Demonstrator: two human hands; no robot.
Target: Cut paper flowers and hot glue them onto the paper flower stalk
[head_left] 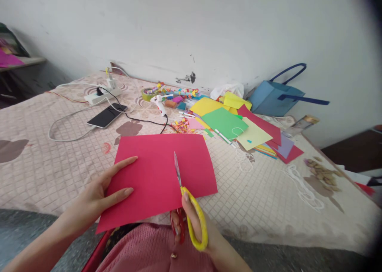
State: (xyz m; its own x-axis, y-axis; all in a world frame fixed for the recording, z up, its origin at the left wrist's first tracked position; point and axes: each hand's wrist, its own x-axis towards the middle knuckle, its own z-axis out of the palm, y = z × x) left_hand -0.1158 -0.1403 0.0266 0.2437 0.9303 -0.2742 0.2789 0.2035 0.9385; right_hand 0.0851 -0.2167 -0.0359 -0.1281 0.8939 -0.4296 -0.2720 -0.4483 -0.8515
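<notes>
A sheet of red paper (149, 166) spans the near edge of the table in front of me. My left hand (112, 184) grips its left side, thumb and index finger on top; the other fingers are hidden below. With my right hand (191, 216) I hold a pair of scissors (195, 220) at the sheet's near edge. One handle loop is yellow, the other red. One blade lies over the paper, pointing away from me; the other blade is out of sight beneath it.
Coloured paper sheets (225, 122) and a blue bag (274, 96) lie to the back right. A white glue gun (159, 104) sits behind the red sheet. A phone (107, 115) and power strip (103, 96) are at left. White string (303, 188) and peanut-like pieces (324, 174) lie right.
</notes>
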